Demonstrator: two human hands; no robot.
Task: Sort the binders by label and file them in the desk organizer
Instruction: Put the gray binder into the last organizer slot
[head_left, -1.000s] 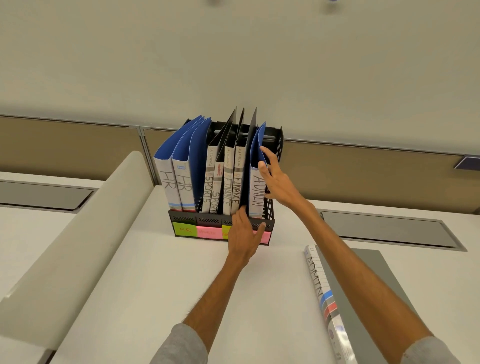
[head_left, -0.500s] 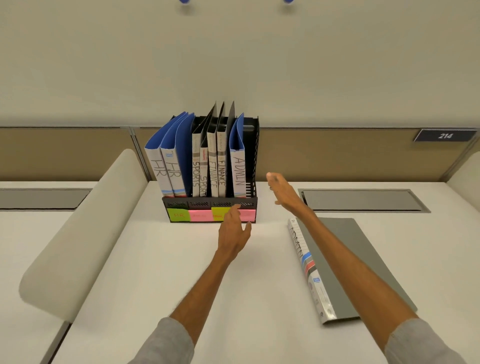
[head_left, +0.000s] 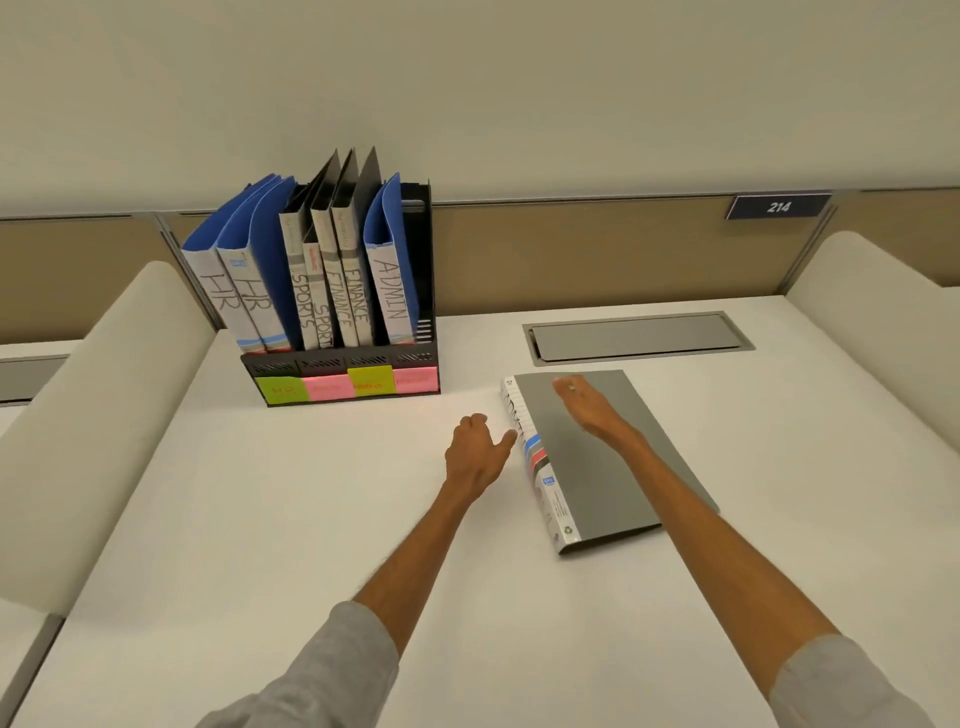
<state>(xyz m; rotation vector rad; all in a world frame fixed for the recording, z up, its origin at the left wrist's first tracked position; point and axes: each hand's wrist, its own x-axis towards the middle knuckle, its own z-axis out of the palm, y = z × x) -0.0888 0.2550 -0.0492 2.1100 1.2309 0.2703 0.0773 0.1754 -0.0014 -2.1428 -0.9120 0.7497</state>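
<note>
Looks like last pickup: grey ADMIN binder (head_left: 587, 483) lies flat on the desk (head_left: 311, 493) right of the desk organizer (head_left: 343, 364), right hand (head_left: 584, 402) flat over its cover (contact unclear), left hand (head_left: 475, 449) loose and empty at the spine; next, grip it, upend it, slot it beside the blue ADMIN binder (head_left: 389, 291).

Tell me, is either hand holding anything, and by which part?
Nothing is held: the right hand spreads over the grey binder, the left hand is beside its spine.
</note>
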